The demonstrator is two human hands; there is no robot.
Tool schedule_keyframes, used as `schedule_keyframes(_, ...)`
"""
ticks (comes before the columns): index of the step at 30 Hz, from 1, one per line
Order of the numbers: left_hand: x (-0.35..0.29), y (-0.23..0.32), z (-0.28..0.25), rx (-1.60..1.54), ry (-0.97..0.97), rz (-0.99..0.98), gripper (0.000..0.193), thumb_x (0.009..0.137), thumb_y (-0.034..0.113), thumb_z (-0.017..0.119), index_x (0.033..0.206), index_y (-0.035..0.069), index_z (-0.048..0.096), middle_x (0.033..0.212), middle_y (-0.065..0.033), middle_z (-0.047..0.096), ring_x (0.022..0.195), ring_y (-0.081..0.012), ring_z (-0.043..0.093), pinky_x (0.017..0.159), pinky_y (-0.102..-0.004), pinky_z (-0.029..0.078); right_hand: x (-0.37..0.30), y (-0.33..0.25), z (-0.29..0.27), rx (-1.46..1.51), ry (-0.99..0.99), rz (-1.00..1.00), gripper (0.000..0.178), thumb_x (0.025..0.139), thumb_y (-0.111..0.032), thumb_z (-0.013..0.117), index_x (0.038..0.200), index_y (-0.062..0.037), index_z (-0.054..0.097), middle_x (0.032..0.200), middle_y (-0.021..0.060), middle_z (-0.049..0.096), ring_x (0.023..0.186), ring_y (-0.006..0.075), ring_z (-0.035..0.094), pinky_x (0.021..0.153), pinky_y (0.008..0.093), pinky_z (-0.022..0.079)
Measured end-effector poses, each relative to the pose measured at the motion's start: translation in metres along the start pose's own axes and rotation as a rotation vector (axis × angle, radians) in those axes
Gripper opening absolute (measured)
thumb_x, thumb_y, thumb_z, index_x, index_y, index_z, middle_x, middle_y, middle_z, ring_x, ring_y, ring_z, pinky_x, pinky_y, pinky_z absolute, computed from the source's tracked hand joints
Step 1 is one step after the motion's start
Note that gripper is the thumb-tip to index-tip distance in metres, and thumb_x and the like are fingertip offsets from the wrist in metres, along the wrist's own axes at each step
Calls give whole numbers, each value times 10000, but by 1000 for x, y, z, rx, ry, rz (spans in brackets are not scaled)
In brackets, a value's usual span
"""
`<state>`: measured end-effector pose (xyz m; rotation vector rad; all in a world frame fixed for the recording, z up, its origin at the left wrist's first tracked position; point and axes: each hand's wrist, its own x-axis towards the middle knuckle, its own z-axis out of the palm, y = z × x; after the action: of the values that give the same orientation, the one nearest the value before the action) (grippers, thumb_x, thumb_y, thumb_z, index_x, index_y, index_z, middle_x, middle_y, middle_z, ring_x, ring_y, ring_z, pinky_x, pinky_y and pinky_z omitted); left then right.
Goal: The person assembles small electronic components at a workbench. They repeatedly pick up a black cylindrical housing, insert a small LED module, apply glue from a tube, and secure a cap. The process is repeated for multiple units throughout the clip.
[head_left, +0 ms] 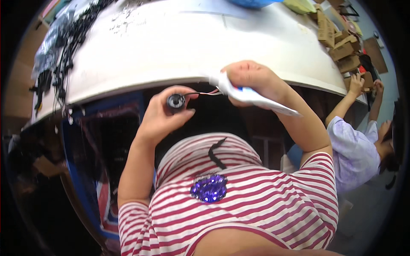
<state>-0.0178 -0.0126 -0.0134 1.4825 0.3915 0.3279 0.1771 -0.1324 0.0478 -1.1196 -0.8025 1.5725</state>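
My left hand (164, 109) is closed around a short black cylinder (175, 101) with a round, lens-like end facing up. From it a thin black cable (192, 93) runs right and splits into fine pale and reddish wires (210, 92). My right hand (250, 79) grips a white squeeze tube (267, 101) with a bit of blue on it; its flat end points down to the right. The tube's white tip (215, 80) is blurred and close to the wire ends; whether it touches them I cannot tell. Both hands are at the table's near edge.
The white table (171, 47) curves across in front of me. Bundles of black cables (70, 51) hang over its left side beside clear plastic bags (53, 47). Small cardboard boxes (344, 47) pile up at the right, where a co-worker's hand (355, 85) reaches in. A blue bag (256, 2) lies at the back.
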Motion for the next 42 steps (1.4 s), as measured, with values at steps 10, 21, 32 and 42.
schedule_keyframes(10, 11, -6, 3, -209, -107, 111, 587, 752, 282, 693, 1198, -13, 448, 748, -30, 502, 615, -74, 433, 533, -184, 338, 93, -35, -160, -926, 715, -283, 291, 892, -310, 494, 845, -48, 610, 655, -4, 515, 578, 90, 443, 562, 229, 375)
schedule_keyframes(21, 5, -1, 1, -394, 107, 275, 515, 766, 51, 658, 1233, 19, 442, 796, -6, 528, 698, -41, 451, 595, -165, 368, 31, 90, 6, -1141, -47, -104, 395, 787, -214, 606, 1125, -38, 501, 959, 132, 602, 832, 220, 591, 745, 342, 450)
schedule_keyframes(32, -3, 4, 4, -342, 111, 297, 530, 798, 151, 646, 1239, -22, 410, 833, -56, 545, 714, -101, 512, 702, -238, 446, 76, 188, -19, -714, -20, 227, 175, 846, -177, 533, 916, -17, 550, 882, 113, 587, 756, 206, 588, 671, 307, 454)
schedule_keyframes(42, -23, 10, 18, -238, 76, 116, 522, 742, 78, 682, 1211, -12, 469, 828, -58, 550, 743, -91, 521, 666, -185, 443, 78, 222, -3, -1043, -70, -126, 246, 859, -282, 487, 886, -69, 608, 898, 123, 609, 859, 314, 572, 741, 414, 441)
